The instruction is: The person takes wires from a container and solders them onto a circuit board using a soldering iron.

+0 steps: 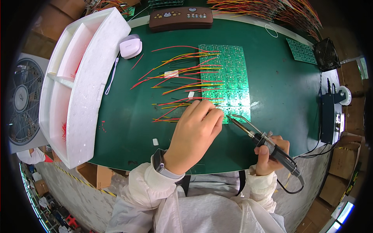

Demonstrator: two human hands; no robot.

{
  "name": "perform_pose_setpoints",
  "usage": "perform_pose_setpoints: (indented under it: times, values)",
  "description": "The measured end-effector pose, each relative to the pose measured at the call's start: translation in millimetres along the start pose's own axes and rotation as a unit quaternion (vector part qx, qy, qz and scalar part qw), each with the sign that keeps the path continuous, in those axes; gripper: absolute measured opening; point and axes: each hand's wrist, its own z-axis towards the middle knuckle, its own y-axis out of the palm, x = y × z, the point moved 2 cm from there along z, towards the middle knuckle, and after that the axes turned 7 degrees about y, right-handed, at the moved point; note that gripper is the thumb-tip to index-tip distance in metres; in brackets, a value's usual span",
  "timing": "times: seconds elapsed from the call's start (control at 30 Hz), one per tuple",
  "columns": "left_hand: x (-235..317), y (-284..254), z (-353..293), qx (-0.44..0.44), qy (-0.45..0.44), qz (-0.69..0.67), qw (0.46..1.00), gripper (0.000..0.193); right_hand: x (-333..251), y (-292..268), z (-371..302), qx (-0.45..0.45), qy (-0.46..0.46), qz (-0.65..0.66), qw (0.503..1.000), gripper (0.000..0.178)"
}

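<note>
My left hand [198,132] is pinched closed over the lower left of a green circuit board panel [235,73]. Red, yellow and black wires [167,119] run in under it; the fingers seem closed on a wire, though they hide its end. In my right hand [270,153] is a black soldering iron [285,157] with a thin bent metal tube beside its shaft. The iron's tip meets the panel's lower part, close to my left fingertips. Above my left hand, several groups of wires [182,70] reach leftward from the panel's left side.
A white foam box [83,85] with compartments stands left, beside a fan [23,97]. A lilac case [131,47] and brown pencil case [180,19] lie farther back. Wire bundles [268,7], another board [302,51], a small black fan [326,54] and a black unit [330,116] are right.
</note>
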Motion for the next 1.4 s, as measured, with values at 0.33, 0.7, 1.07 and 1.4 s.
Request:
perform_pose_setpoints:
  times: [0.33,0.7,1.07,1.4]
  values:
    - [0.7,-1.2,1.0,-0.002,0.004,0.000,1.000,0.020,-4.1,5.0,4.4,-0.006,-0.051,-0.028,0.998,0.037]
    - [5.1,-6.0,5.5,-0.042,-0.011,0.006,0.999,0.015,1.5,-1.7,2.6,-0.038,-0.047,-0.011,0.998,0.036]
    - [6.7,-6.0,5.3,-0.038,-0.012,-0.005,0.999,0.013,-1.3,-0.5,2.8,-0.046,-0.087,-0.028,0.995,0.034]
    - [5.2,-6.7,5.2,-0.032,-0.020,-0.009,0.999,0.014,5.1,-2.7,-0.2,-0.004,-0.070,0.009,0.998,0.033]
